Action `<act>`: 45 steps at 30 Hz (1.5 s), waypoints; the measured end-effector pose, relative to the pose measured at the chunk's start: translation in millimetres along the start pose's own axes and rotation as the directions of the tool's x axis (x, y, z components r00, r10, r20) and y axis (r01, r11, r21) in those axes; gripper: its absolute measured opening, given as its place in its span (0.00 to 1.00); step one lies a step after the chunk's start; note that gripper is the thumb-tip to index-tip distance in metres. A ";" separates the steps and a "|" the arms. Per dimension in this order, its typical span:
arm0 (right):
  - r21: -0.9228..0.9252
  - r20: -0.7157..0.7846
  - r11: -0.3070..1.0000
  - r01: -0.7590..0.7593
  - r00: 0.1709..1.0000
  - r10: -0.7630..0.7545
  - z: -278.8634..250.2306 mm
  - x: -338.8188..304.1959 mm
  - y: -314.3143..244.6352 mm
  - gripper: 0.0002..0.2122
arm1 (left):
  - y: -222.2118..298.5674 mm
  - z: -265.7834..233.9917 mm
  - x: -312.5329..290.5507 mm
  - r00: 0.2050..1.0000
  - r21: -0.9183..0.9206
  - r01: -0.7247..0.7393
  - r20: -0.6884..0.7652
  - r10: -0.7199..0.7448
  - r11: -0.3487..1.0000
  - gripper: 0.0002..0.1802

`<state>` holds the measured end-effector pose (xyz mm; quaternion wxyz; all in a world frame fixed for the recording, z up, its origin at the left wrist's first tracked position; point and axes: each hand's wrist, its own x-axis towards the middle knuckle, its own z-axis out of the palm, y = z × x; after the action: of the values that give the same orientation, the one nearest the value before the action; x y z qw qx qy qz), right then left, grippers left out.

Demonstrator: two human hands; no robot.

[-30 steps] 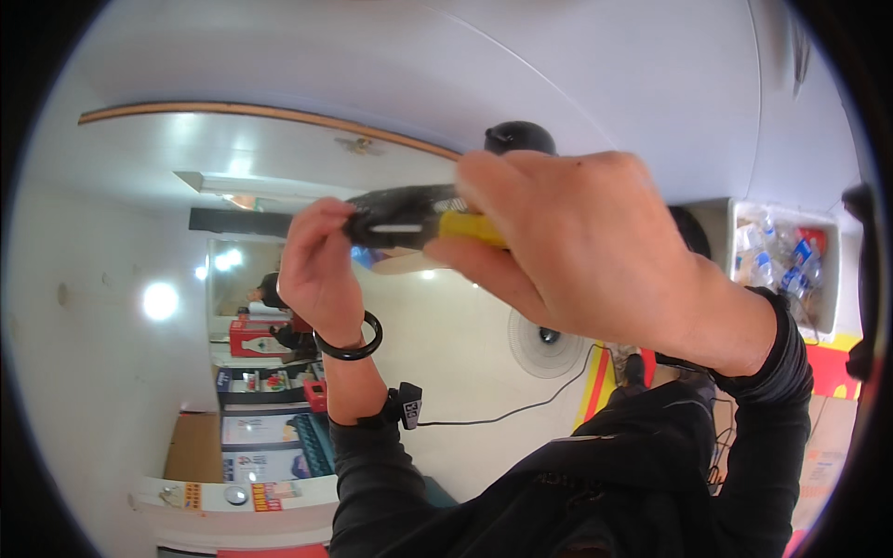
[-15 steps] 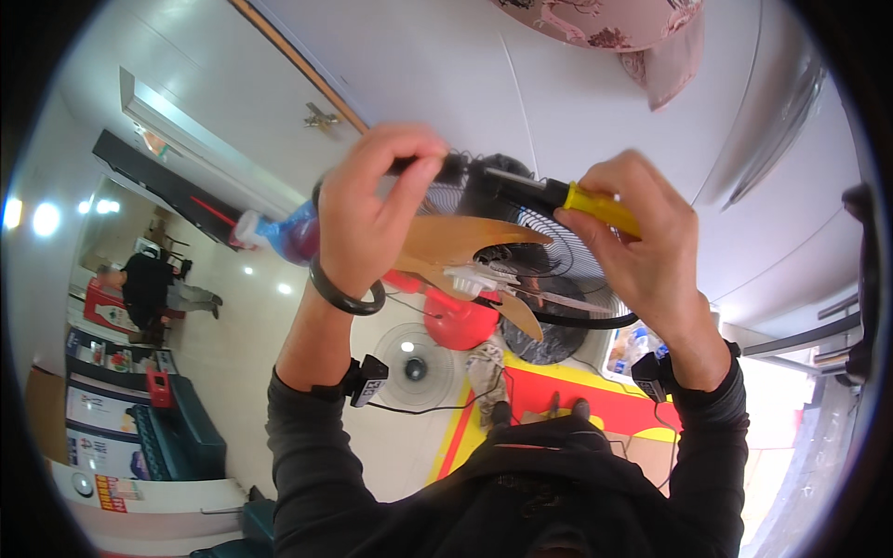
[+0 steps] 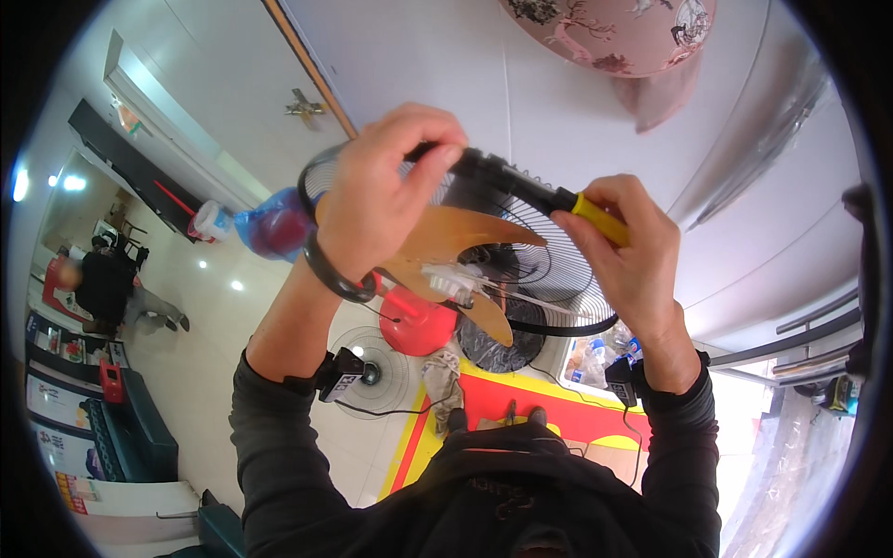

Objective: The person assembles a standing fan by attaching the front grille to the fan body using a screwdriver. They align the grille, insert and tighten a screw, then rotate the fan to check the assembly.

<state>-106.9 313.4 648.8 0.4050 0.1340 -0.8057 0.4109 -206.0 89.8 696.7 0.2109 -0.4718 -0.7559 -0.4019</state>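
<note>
An electric fan with amber blades (image 3: 465,232) stands before me, a black wire guard (image 3: 581,284) behind them. At the top of its black rim, my left hand (image 3: 377,191) is closed, thumb and fingers pinching the rim. My right hand (image 3: 631,246) grips a screwdriver (image 3: 600,221) by its yellow and black handle. Its shaft points left along the rim toward a black clip (image 3: 484,167) beside my left fingers. Where exactly the tip sits is hard to make out. A pale hub piece (image 3: 451,281) shows at the centre of the blades.
Below are a red round stool (image 3: 417,321), a dark marbled round top (image 3: 502,330) and another fan guard (image 3: 358,349) on the floor. A box of bottles (image 3: 591,361) stands to the right. A pink patterned fabric object (image 3: 614,37) hangs above. Far left, a person (image 3: 112,288) sits.
My view has shifted, so the floor items sit farther left. The screwdriver has tilted slightly, its shaft now lying closer along the rim. Both hands keep their holds.
</note>
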 end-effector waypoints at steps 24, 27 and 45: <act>-0.129 0.001 0.990 0.060 0.998 -0.061 -2.7 8.1 -3.1 0.12 | 3.1 0.9 1.0 1.000 0.002 0.018 -0.015 -0.018 1.000 0.03; -0.198 0.125 0.980 0.009 0.992 0.016 -9.8 7.0 -4.9 0.13 | 3.0 1.2 0.8 1.000 0.013 0.008 -0.014 -0.008 1.000 0.02; -0.190 0.054 0.975 0.115 0.993 -0.107 -5.0 15.0 1.3 0.11 | 1.7 3.1 1.3 0.999 0.014 -0.013 -0.045 0.014 1.000 0.03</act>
<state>-114.5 319.9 661.2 0.4209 0.1479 -0.8415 0.3047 -204.9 93.4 696.5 0.2339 -0.4663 -0.7504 -0.4059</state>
